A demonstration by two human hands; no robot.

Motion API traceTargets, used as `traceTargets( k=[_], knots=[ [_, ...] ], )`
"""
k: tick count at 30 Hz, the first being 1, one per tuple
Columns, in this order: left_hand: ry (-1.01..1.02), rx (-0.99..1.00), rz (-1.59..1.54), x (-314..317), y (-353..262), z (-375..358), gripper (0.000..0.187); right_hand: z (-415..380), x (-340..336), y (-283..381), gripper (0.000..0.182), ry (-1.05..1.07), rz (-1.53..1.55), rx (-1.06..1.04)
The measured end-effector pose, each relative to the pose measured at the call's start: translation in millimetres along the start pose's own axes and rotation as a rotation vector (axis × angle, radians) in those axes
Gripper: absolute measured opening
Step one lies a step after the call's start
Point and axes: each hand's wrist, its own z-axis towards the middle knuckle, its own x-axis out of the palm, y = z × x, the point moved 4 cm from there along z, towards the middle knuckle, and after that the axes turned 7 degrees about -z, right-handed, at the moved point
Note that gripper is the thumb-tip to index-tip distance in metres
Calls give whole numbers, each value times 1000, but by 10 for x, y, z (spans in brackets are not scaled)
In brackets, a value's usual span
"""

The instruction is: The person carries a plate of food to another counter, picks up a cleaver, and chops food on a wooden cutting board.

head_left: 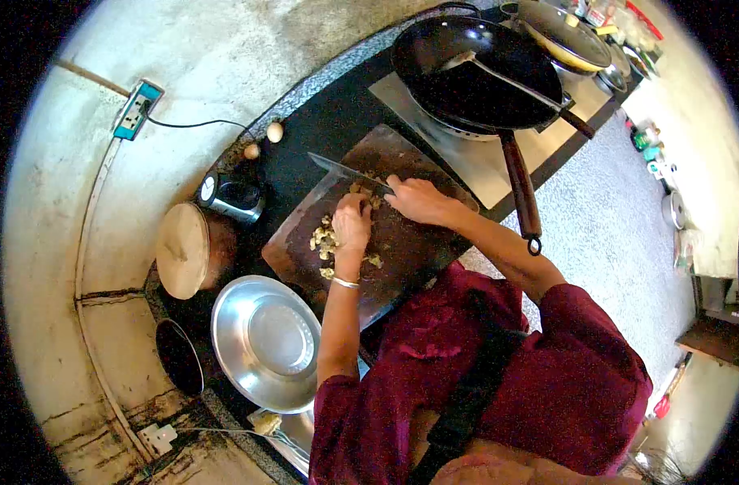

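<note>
Right grip (418, 200) wraps the knife (343, 169), its handle hidden.

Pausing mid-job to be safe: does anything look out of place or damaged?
Two eggs sit loose on the dark counter by the wall, with no bowl holding them, so they might roll. Dark streaks stain the wall.

Bright overall, palest to the right of the right hand (418, 200), bleaching the floor (604, 234). Glares off the steel basin (280, 339) left of the left hand (352, 222), glints in the wok (466, 97) beyond the right. Looks grainy, slightly soft; bows strongly, blackening at corners far from both.
</note>
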Motion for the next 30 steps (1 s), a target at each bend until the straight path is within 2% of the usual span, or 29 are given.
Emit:
traceTargets(
  k=[2, 3, 6, 8, 10, 12, 14, 15, 18, 19, 22, 23, 24, 26, 30],
  knots=[
    [-31, 32, -2, 72, 38, 25, 20, -66, -146, -48, 33, -62, 39, 40],
    [19, 2, -31, 66, 16, 48, 20, -70, -249, -3, 33, -174, 34, -58],
    [75, -36, -56, 4, 2, 13, 19, -137, -395, 132, 31, -166, 64, -43],
    [28, -20, 3, 54, 19, 25, 20, -119, 61, -35, 31, -56, -17, 14],
    [8, 12, 11, 4, -42, 26, 23, -127, 170, -80, 32, -52, -82, -43],
    [101, -94, -63, -7, -44, 25, 24, -50, 198, -152, 34, 49, -50, -6],
    [39, -10, -19, 11, 11, 0, 23, -90, 98, -85, 31, 3, -54, -54],
    [4, -39, 66, 23, 17, -20, 22, -105, 48, -67, 31, -5, -28, -50],
    [41, 10, -82, 37, 51, -5, 21, -179, -218, -38, 31, -66, 6, -40],
    [49, -38, -28, 26, 15, -14, 21, -180, -267, 42, 32, -114, 28, -79],
    [-19, 43, 38, 10, 9, -22, 21, -161, -120, 50, 33, -93, 30, -21],
    [1, 21, 40, 12, 6, -35, 21, -143, 27, -2, 33, 50, -11, 44],
    [34, -14, 13, 73, 83, -28, 23, -122, 248, -128, 34, 81, -35, -15],
    [-5, 8, -53, 58, 74, -31, 16, -90, 259, -192, 32, 14, -12, -42],
    [-30, -19, -16, -80, -110, -16, 15, -157, 75, -133, 35, 55, -12, -27]
  ],
)
